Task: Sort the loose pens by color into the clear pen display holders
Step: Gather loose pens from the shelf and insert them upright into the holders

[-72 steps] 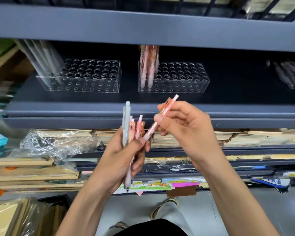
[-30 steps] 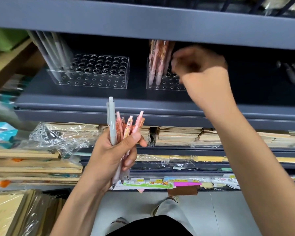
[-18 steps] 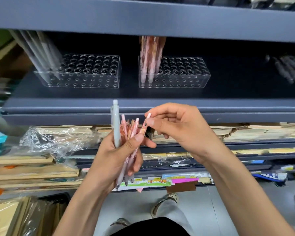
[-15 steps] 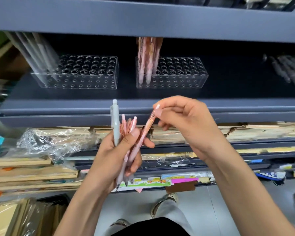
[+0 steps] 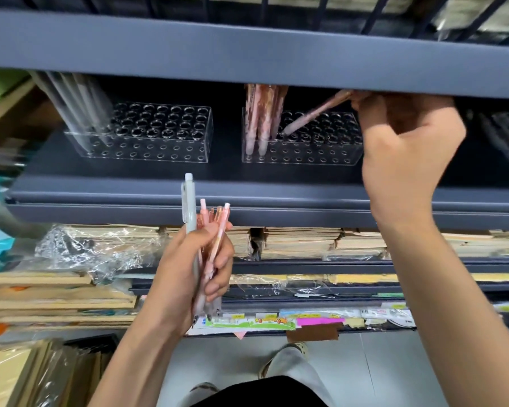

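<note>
Pink pen [image 5: 315, 117] slants, tip seemingly touching clear holder [image 5: 306, 155].

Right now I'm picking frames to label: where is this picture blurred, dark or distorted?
Head view: motion blur smears the right hand and the pink pen it holds; head view: the left hand and its pens look sharp; head view: the recess behind the holders is dark; head view: the upper shelf edge bows.

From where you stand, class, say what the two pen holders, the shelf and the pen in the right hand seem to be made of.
Left holder and right holder: clear glossy plastic, probably acrylic; the shelf shows through their walls.
Shelf: dark grey, matte, likely painted metal, though the look leaves that open.
Pen in the right hand: pink, probably plastic; smooth barrel, somewhat blurred.
</note>
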`<state>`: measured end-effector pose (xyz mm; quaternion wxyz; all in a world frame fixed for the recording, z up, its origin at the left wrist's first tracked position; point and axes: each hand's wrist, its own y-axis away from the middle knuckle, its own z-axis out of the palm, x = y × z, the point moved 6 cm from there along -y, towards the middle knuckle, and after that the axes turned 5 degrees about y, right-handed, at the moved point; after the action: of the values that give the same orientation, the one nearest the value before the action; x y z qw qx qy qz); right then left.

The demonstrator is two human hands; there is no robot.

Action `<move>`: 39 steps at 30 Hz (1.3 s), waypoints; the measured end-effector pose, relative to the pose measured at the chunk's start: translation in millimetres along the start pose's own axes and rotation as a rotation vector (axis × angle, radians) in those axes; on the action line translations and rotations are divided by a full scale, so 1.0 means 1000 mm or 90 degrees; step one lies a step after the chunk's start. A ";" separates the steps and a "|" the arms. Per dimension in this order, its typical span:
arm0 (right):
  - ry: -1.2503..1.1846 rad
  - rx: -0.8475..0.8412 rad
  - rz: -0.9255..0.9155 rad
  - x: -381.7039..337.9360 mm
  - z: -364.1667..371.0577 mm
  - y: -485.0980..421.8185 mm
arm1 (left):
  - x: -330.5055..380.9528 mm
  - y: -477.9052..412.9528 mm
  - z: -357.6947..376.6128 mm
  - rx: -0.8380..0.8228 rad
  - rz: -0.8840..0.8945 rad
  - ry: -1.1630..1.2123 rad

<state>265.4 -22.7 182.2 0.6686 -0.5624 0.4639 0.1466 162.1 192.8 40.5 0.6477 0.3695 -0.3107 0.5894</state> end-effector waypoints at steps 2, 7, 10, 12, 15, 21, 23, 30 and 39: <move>0.021 -0.017 -0.022 0.000 0.009 0.000 | 0.000 0.001 -0.003 0.005 0.004 0.015; -0.024 -0.043 -0.076 0.000 0.022 -0.007 | 0.004 0.004 -0.005 0.021 0.029 0.020; -0.059 -0.039 -0.093 -0.001 0.024 -0.009 | 0.007 0.006 -0.008 0.029 0.044 -0.007; -0.053 -0.031 -0.094 0.002 0.025 -0.010 | 0.007 0.007 -0.009 0.028 0.046 -0.031; 0.070 -0.032 -0.095 0.002 0.030 -0.007 | 0.008 0.007 -0.008 0.005 0.057 -0.030; 0.288 -0.166 -0.094 0.007 0.060 -0.011 | 0.006 0.007 -0.005 -0.036 0.055 -0.056; 0.218 -0.169 -0.070 0.006 0.068 -0.015 | 0.005 0.008 -0.006 -0.034 0.051 -0.068; 0.303 -0.251 -0.060 0.006 0.083 -0.021 | -0.001 0.013 -0.011 -0.039 0.059 -0.076; 0.124 -0.177 0.006 -0.003 0.047 0.014 | 0.000 0.022 -0.018 -0.001 0.049 0.000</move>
<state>275.1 24.8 172.5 0.5357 -0.6586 0.5044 0.1574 139.7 209.1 33.4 0.6245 0.3569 -0.3251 0.6140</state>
